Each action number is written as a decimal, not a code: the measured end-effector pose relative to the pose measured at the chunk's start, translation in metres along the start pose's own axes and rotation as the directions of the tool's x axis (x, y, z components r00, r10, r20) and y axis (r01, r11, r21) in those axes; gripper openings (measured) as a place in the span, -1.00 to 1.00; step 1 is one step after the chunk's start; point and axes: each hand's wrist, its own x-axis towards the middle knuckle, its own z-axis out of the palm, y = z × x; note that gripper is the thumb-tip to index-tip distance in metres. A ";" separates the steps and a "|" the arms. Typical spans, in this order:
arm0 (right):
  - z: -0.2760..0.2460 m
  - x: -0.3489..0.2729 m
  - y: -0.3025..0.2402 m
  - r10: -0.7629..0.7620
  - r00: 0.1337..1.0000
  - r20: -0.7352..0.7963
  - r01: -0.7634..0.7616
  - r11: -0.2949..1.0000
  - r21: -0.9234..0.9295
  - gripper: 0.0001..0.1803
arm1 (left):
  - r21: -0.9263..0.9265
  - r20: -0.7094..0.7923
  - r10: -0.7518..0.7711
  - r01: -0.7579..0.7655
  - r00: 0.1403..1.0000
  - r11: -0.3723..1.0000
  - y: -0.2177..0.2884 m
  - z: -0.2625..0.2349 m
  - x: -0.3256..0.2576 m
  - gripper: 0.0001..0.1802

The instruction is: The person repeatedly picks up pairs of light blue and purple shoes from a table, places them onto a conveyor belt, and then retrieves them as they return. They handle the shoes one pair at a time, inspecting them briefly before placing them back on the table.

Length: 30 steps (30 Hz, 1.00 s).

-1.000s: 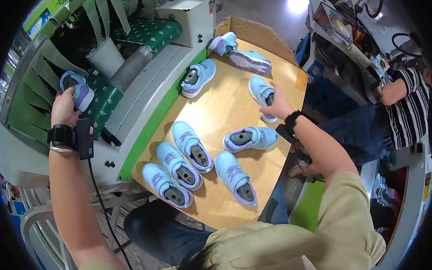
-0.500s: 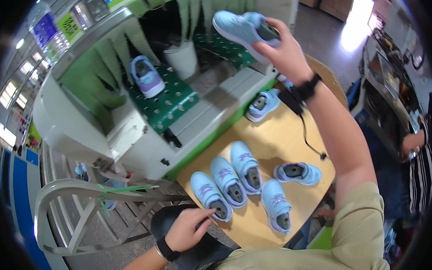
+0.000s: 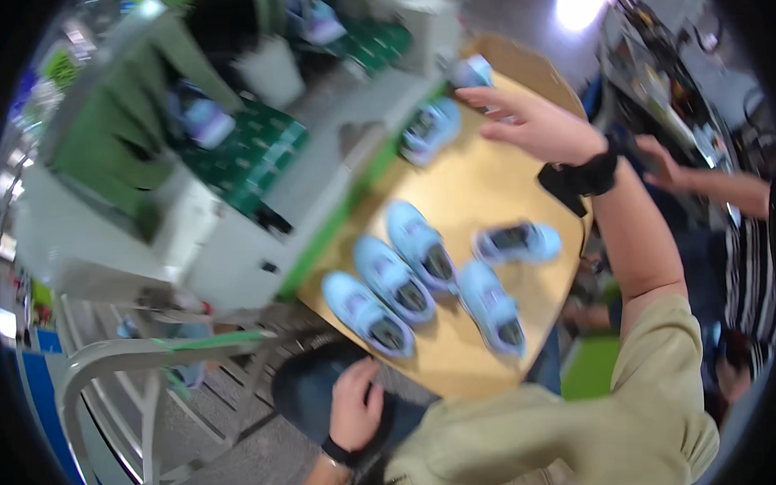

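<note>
Since half a second ago our right hand [image 3: 533, 126] has dropped from overhead, no longer holding the shoe; it hovers spread and empty over the wooden table [image 3: 455, 197] at one o'clock. Just beside it, at twelve, lies a pale blue shoe [image 3: 427, 130]. Our left hand [image 3: 355, 406], empty too, rests on our knee at six.

a tan table [image 3: 467, 193] carries light blue shoes [image 3: 422, 245]: three side by side near its front edge, a fourth just right of them, one lying crosswise, more blurred at the far end
</note>
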 end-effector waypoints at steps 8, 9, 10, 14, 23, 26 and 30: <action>0.028 -0.223 0.099 0.359 0.929 -0.094 -0.351 0.932 0.089 -0.26 | -0.192 0.051 -0.041 0.051 0.998 0.980 0.056 0.019 0.032 -0.78; 0.047 -0.221 0.114 0.291 0.949 -0.121 -0.280 0.955 0.101 -0.19 | -0.193 0.061 -0.043 0.054 0.997 0.980 0.062 0.019 0.032 -0.79; 0.068 -0.214 0.129 0.216 0.965 -0.145 -0.201 0.973 0.112 -0.12 | -0.193 0.064 -0.048 0.059 0.997 0.979 0.068 0.021 0.032 -0.79; 0.133 -0.167 0.152 0.155 0.948 -0.279 -0.188 0.977 -0.096 -0.09 | -0.130 0.101 0.077 -0.063 0.992 0.989 0.084 0.033 0.043 -0.80; 0.054 -0.154 0.059 -0.230 0.951 -0.206 0.220 0.973 -0.071 -0.25 | -0.082 -0.030 0.269 -0.270 0.963 0.959 0.113 0.001 0.070 -0.16; 0.071 -0.146 -0.013 -0.544 0.832 -0.110 0.524 0.835 -0.170 -0.23 | -0.424 -0.015 0.269 -0.250 0.963 0.870 0.136 0.005 0.096 0.23; 0.095 -0.143 0.006 -0.275 0.859 -0.431 0.349 0.932 0.100 -0.35 | -0.897 0.093 -0.100 0.127 0.991 0.424 0.127 -0.005 0.104 -0.05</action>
